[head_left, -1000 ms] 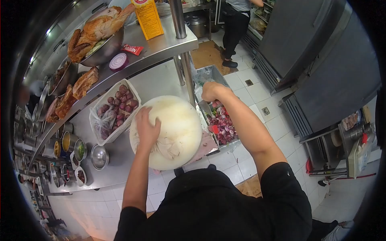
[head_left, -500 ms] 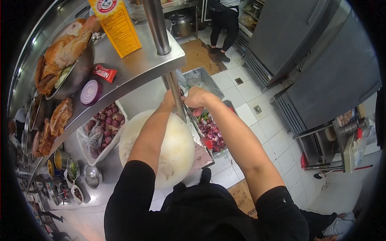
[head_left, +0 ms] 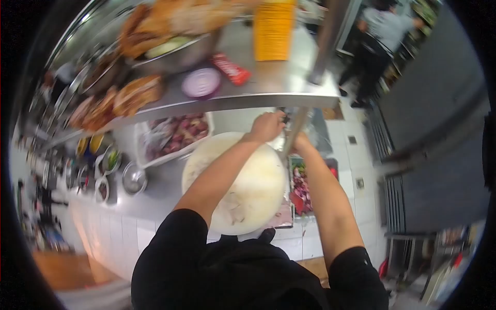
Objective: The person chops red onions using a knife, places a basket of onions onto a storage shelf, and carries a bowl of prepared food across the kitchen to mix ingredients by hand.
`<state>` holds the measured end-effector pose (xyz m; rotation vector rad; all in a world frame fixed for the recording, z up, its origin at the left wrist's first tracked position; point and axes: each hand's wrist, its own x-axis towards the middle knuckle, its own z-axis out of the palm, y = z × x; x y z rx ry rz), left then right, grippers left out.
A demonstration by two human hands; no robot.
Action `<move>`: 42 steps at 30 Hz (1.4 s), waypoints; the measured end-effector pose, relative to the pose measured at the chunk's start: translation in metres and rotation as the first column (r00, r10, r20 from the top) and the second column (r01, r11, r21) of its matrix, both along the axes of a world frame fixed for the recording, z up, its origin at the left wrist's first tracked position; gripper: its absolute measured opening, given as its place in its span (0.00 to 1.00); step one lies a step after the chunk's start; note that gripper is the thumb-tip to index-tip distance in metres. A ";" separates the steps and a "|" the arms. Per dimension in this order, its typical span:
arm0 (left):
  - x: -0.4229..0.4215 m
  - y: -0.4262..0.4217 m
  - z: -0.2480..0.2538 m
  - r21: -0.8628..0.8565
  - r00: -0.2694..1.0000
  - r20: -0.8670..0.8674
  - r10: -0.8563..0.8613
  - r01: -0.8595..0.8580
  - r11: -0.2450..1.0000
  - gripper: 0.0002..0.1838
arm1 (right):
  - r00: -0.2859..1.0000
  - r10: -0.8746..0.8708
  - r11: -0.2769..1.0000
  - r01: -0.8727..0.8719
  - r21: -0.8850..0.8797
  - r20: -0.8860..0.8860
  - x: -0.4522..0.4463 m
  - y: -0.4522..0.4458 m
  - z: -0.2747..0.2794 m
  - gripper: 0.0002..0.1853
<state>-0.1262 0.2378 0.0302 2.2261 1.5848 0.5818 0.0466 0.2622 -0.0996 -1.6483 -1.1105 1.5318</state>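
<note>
My left hand (head_left: 267,127) reaches over the far edge of the round white chopping board (head_left: 253,175). Its fingers curl by a small dark object (head_left: 284,118), too blurred to name. On the other side of the steel post (head_left: 298,129) is my right hand (head_left: 300,143), low and partly covered by the post, its fingers hidden. Just below my right hand stands a tray of cut red onions (head_left: 301,181), partly behind my forearm. A few pale scraps (head_left: 235,209) lie on the board.
A steel shelf (head_left: 268,85) hangs over the counter, holding roast poultry (head_left: 181,23), a halved red onion (head_left: 201,83), a red packet (head_left: 231,70) and a yellow box (head_left: 273,31). Left of the board sits a white basket (head_left: 142,155) of red onions. A person (head_left: 380,44) stands near the fridges.
My view has swung left, so things appear shifted right. My hands have moved apart, the right one now lower behind the post. The person at the back is more fully in view.
</note>
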 end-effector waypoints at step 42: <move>-0.455 -0.143 0.029 -0.309 0.552 0.229 0.802 -0.740 0.598 0.21 | 0.707 0.048 0.866 -0.381 0.324 0.706 -0.300 0.076 0.012 0.20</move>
